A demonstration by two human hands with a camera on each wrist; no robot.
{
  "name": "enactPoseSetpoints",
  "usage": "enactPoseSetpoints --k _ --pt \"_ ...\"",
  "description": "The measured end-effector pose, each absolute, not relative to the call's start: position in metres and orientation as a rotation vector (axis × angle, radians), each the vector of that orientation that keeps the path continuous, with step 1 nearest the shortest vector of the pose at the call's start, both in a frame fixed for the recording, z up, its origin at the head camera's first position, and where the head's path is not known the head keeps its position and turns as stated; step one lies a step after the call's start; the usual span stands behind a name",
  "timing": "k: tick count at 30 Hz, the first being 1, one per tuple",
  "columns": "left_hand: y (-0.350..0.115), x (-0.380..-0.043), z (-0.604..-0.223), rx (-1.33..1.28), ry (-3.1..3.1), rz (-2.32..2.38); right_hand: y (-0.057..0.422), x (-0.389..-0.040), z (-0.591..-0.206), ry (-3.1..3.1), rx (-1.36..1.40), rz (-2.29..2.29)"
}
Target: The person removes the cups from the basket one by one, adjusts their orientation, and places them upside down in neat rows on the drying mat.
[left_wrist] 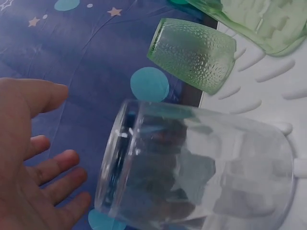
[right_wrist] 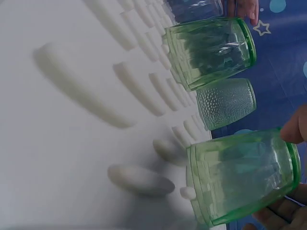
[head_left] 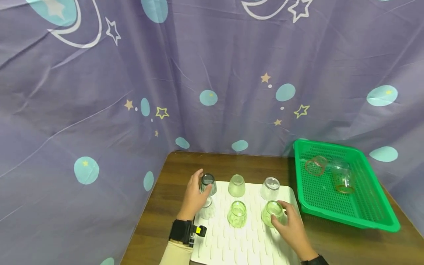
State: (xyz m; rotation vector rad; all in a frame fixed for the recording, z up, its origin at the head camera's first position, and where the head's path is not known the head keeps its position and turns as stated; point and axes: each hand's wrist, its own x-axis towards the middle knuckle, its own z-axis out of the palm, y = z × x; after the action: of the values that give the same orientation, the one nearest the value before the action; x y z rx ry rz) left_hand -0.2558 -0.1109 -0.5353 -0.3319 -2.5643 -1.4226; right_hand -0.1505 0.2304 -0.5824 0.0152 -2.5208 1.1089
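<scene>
Cream sleeve (head_left: 176, 254) and black wrist strap (head_left: 180, 231) lie nearest the head camera, behind the left hand (head_left: 194, 195). Left fingers and thumb are spread around a dark transparent glass tumbler (head_left: 208, 179), without an evident grip. Right hand (head_left: 292, 229) pinches a pale green glass tumbler (head_left: 269, 218) between thumb and fingers, over the white ribbed plastic mat (head_left: 245, 248).

Hazards: slick glass could slip if the right-hand pinch loosens unevenly; raised ribs could tilt the base. Sideways left-hand movement could knock the dark tumbler against the colourless glass tumbler (left_wrist: 201, 167) just beside that palm.

Not determinable: left fingertip contact with the dark tumbler; right fingers, partly hidden behind green glass.
</scene>
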Motion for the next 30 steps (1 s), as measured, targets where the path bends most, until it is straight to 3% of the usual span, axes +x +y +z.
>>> enactPoseSetpoints --k 6,11,16,21,30 --pt "-0.11 -0.262 -0.533 -0.352 -2.555 -1.386 0.227 -0.152 -0.578 -2.513 -0.012 1.186" --pt "-0.117 -0.271 -0.519 -0.497 -2.6 -1.354 0.236 -0.162 -0.564 -2.41 0.19 1.077" --pt "-0.124 -0.282 -0.498 -0.623 -2.707 -1.273 0.264 -0.194 -0.531 -2.385 0.4 0.843" --pt "-0.123 -0.296 -0.479 -0.661 -2.76 -1.08 0.297 -0.235 -0.507 -2.471 0.411 0.61" --pt "-0.116 -0.294 -0.466 -0.674 -2.856 -1.013 0.334 -0.249 -0.532 -2.697 0.33 0.467"
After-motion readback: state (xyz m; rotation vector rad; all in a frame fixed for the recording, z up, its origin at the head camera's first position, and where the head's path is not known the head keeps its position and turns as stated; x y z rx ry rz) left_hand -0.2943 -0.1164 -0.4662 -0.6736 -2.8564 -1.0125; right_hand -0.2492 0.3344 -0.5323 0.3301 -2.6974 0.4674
